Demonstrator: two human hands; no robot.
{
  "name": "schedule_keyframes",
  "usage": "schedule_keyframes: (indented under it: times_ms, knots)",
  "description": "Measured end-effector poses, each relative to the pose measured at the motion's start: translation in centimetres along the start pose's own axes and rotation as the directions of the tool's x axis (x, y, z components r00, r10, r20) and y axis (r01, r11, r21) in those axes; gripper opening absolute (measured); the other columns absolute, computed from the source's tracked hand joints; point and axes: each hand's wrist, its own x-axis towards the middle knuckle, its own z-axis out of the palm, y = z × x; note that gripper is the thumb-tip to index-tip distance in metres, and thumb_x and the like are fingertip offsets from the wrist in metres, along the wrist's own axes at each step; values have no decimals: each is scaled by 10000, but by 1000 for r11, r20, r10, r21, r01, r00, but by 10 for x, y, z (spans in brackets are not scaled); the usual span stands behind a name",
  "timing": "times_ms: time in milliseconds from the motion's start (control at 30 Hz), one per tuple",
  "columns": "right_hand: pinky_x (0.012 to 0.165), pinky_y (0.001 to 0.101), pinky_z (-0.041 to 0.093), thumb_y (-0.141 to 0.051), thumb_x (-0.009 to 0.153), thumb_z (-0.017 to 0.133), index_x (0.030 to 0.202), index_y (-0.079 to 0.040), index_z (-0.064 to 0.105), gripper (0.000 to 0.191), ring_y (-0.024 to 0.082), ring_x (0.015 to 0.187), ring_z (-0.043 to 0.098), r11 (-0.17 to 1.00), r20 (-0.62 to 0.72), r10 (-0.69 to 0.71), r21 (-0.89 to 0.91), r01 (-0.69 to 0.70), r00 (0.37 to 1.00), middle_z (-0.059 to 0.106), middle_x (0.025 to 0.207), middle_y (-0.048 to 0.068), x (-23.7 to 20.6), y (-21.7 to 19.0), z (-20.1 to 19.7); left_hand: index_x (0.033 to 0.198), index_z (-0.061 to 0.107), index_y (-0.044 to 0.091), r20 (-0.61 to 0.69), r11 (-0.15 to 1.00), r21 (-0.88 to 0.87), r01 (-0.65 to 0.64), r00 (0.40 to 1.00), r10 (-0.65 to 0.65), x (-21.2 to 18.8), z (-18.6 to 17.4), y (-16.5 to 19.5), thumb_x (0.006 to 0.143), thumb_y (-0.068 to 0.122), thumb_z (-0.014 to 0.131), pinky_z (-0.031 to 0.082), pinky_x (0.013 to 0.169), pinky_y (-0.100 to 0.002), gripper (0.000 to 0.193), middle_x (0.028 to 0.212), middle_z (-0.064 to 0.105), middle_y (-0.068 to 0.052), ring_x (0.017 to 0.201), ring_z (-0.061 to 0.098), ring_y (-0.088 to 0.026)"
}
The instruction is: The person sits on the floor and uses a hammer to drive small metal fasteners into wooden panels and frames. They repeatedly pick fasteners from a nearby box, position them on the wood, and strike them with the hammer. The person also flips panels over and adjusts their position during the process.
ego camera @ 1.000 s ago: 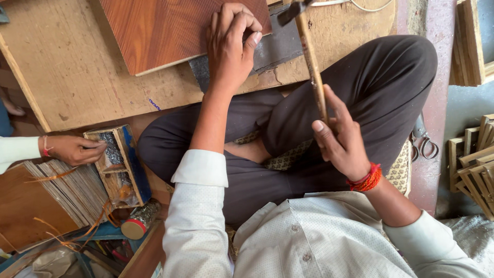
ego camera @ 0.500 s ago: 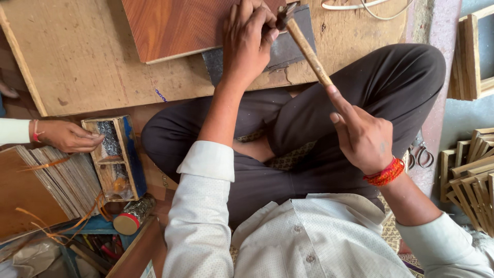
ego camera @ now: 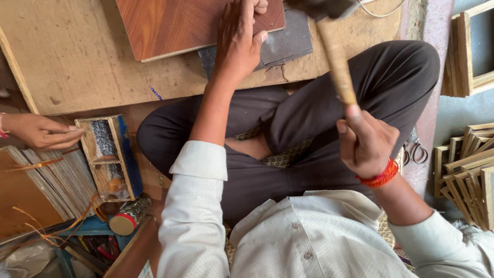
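I sit cross-legged on the floor. My left hand reaches forward and presses on the near edge of a reddish-brown wooden panel, fingers bunched at the top of the view; whether they pinch a small thing is hidden. My right hand, with a red thread band at the wrist, grips the wooden handle of a hammer. The hammer's dark head is blurred at the top edge, close to my left fingers. A dark grey slab lies under the panel.
A large plywood board lies under the panel. Another person's hand rests at the left by a small wooden box. Thin wooden strips lie at lower left. Wooden frames are stacked at the right, scissors beside my knee.
The hammer has swung forward and down, from upright by my right knee to its head near my left fingers. The other person's hand has drawn away leftward.
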Motion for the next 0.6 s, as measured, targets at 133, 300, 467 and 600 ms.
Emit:
schedule_keyframes:
  times_ms: [133, 300, 467, 600]
  knots:
    - [528, 393, 465, -13, 943, 714, 1487, -109, 570, 571, 293, 596, 627, 980, 208, 141, -169, -106, 968, 668, 791, 103, 3, 4, 0, 1273, 429, 110, -21, 998, 69, 0, 1000, 1, 0, -2, 1, 863, -2, 812, 424, 1035, -487, 572, 1176, 556, -79, 1123, 568, -320]
    - [607, 355, 506, 22, 1054, 686, 1522, -113, 525, 513, 269, 667, 645, 1000, -45, 0, 10, 0, 999, 623, 877, 107, -6, 2, 1, 1278, 441, 110, -9, 999, 43, 19, 1000, -19, 0, -2, 4, 854, -18, 810, 434, 1015, -472, 576, 1164, 558, -85, 1114, 583, -311]
    - [479, 419, 460, 0, 899, 756, 1440, -60, 640, 557, 299, 524, 619, 963, 259, 193, -236, -131, 946, 659, 699, 114, -5, 4, 7, 1269, 461, 131, -6, 998, 47, 30, 1000, -29, 1, 0, 2, 870, -12, 797, 449, 1005, -455, 541, 1162, 593, -55, 1093, 595, -283]
    - [616, 387, 509, -41, 1024, 679, 1502, -125, 550, 502, 273, 670, 653, 998, 30, 55, -29, -54, 998, 656, 864, 110, -7, 2, 9, 1288, 440, 117, -25, 998, 52, 25, 999, -24, -2, 3, 1, 870, -21, 786, 438, 1035, -479, 560, 1175, 576, -70, 1135, 593, -291]
